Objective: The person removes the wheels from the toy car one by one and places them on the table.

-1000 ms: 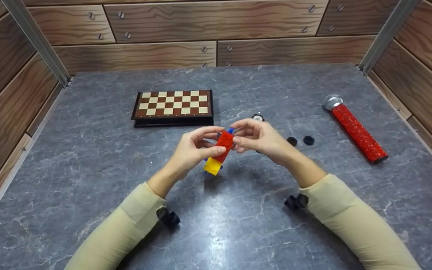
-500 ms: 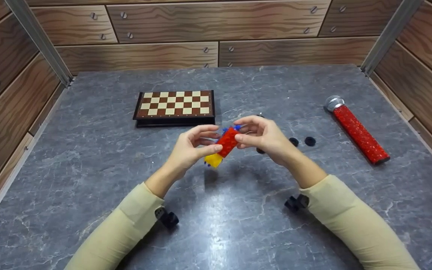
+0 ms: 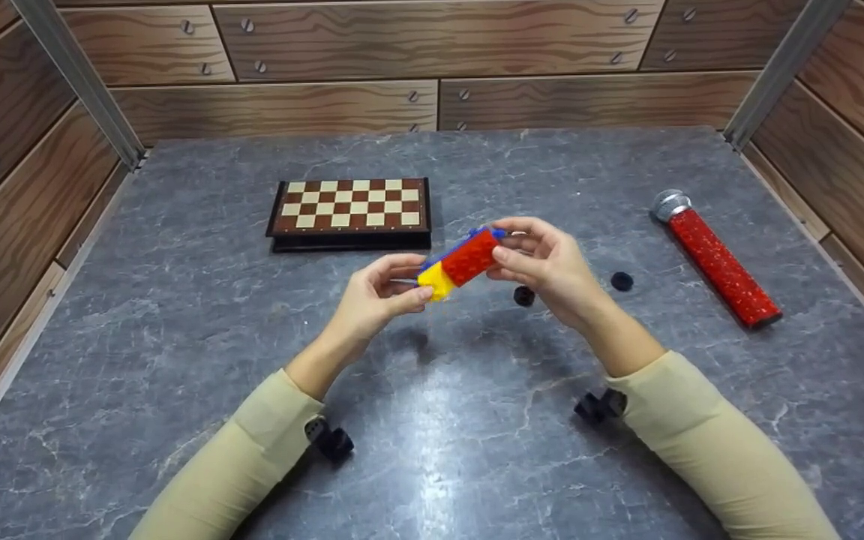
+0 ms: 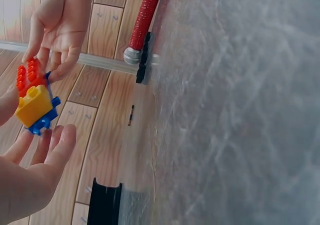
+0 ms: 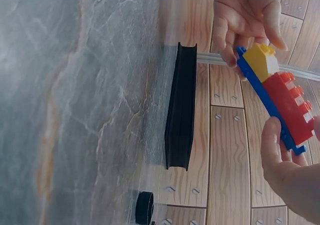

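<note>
Both hands hold a toy brick car body (image 3: 469, 259) in the air over the middle of the table. It has a long blue base (image 5: 264, 92), a studded red brick (image 5: 290, 105) and a sloped yellow brick (image 4: 34, 106) at one end. My left hand (image 3: 364, 300) pinches the yellow end, thumb in front and fingers behind the base. At the red end, my right hand (image 3: 556, 262) grips with thumb and fingers. The body is tilted, its red end higher. Black toy wheels lie below the right hand, one wheel (image 3: 524, 296) nearer and another wheel (image 3: 622, 281) further right.
A folded chessboard box (image 3: 349, 214) lies behind the left hand. To the right rests a red glittery microphone (image 3: 721, 262) with a silver head. Wood-patterned walls (image 3: 327, 45) border the grey marbled table (image 3: 177, 300) on the back and sides.
The car body has risen, shifted right and turned closer to level. My left thumb has passed from the red brick to the yellow one. My right hand has moved up and right with it.
</note>
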### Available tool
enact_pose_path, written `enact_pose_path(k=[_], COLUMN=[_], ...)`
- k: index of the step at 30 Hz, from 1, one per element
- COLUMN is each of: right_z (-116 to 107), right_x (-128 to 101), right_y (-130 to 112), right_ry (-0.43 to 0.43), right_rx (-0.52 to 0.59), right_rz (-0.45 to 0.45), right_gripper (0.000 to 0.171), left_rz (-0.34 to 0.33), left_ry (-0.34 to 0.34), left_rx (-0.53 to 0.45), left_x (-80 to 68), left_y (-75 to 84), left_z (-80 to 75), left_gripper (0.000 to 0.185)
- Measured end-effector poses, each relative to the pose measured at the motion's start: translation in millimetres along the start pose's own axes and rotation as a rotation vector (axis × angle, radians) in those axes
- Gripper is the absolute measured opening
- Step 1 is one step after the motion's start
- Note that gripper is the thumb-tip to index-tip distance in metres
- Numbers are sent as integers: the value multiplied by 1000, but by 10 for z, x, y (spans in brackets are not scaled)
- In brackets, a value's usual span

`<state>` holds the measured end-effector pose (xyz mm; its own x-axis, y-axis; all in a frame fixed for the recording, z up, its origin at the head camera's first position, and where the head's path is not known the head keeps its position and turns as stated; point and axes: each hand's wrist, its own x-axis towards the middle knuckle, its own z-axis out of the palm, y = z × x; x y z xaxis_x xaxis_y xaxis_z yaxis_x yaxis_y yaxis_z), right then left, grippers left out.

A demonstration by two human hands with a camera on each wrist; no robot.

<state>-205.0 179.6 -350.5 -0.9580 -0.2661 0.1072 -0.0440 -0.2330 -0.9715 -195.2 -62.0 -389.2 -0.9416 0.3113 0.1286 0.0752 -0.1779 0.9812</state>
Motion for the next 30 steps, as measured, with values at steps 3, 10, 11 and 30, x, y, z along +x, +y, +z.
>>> enact_pose_path(k=[3, 10, 11, 30], right_z=[-7, -6, -7, 53], right_x=[-1, 4, 3, 83], right_y=[-10, 23, 30, 253], right_ry=[24, 39, 38, 8], right_rx=[55, 91, 87, -241], right_rz=[6, 59, 70, 305], right_gripper=[41, 44, 44, 40], left_rz=[-8, -5, -9, -187], left_ry=[15, 99, 107, 231], left_rx=[-15, -41, -48, -85], left_x=[2, 11, 9, -58], left_y=[1, 10, 9, -20], left_z=[5, 18, 13, -182], left_gripper=[42, 36, 36, 27])
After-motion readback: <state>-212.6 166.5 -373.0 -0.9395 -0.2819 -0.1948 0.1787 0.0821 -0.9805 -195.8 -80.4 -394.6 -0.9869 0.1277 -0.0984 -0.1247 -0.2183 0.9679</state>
